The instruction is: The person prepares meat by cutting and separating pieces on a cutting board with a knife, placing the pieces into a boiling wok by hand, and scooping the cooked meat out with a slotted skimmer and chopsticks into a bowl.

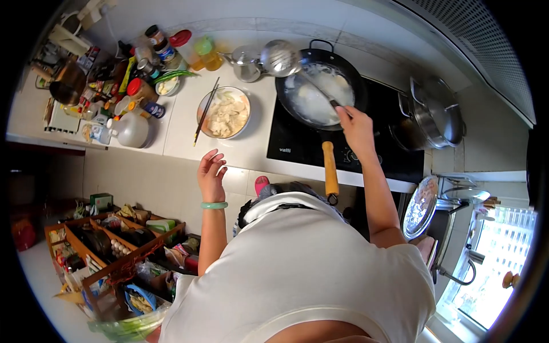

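My right hand (pixel 355 128) is closed around the dark handle end of a skimmer (pixel 281 58). Its round perforated head is held past the left rim of the black wok (pixel 361 94), and the handle crosses over the pan. Steaming, whitish liquid (pixel 320 106) with pale pieces fills the wok, partly veiled by steam. My left hand (pixel 211 174), with a green bangle on the wrist, hangs in front of the counter edge, fingers loosely bent and apart, holding nothing. Closest to it is a bowl (pixel 247 121) of pale, lumpy food, with chopsticks (pixel 206 111) across its left rim.
A wooden wok handle (pixel 330 168) sticks out over the front of the black cooktop (pixel 291 137). To the right stands a steel pot (pixel 437 117). A small metal pot (pixel 246 66), bottles and jars (pixel 137 88) crowd the left counter. Below is a wooden shelf (pixel 126 254) of groceries.
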`<action>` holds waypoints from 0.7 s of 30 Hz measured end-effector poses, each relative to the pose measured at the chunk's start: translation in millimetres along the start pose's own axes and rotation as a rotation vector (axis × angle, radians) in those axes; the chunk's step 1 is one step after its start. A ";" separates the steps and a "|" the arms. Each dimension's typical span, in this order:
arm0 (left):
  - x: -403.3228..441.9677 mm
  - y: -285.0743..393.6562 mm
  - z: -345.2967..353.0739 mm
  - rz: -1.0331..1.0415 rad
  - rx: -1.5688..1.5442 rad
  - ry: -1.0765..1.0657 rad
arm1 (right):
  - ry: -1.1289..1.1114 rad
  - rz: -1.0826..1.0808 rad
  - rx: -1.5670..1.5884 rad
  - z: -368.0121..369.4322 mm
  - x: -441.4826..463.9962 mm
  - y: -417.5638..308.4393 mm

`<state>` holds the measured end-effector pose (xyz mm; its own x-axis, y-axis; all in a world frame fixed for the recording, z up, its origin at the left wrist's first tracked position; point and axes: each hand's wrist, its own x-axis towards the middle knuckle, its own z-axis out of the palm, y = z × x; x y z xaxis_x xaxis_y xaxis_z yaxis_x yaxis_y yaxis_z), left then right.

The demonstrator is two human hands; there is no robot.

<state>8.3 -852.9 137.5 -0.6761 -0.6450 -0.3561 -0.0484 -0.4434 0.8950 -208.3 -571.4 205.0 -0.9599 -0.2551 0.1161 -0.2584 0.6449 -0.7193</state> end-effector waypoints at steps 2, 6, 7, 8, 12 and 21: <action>-0.2 0.2 8.2 -0.014 0.006 -0.008 | 0.232 -0.083 -0.067 -19.2 -6.7 19.9; 2.3 0.3 23.2 -0.042 0.030 -0.067 | 0.377 -0.065 -0.590 -35.7 -2.7 79.0; 2.9 1.0 28.6 -0.044 0.034 -0.092 | 0.379 -0.059 -0.592 -36.6 -2.9 86.9; 2.5 2.6 34.2 -0.045 0.035 -0.095 | 0.379 -0.046 -0.655 -36.8 -3.1 93.3; 2.2 8.7 49.6 -0.043 0.024 -0.094 | 0.410 -0.052 -0.823 -27.9 3.0 106.6; 4.9 7.0 52.2 -0.029 0.019 -0.106 | 0.232 0.032 -0.619 -11.9 14.3 115.8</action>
<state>-33.7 -826.6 156.0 -0.7485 -0.5619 -0.3521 -0.0822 -0.4482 0.8902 -253.2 -491.8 131.4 -0.9488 -0.1119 0.2953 -0.1777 0.9622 -0.2062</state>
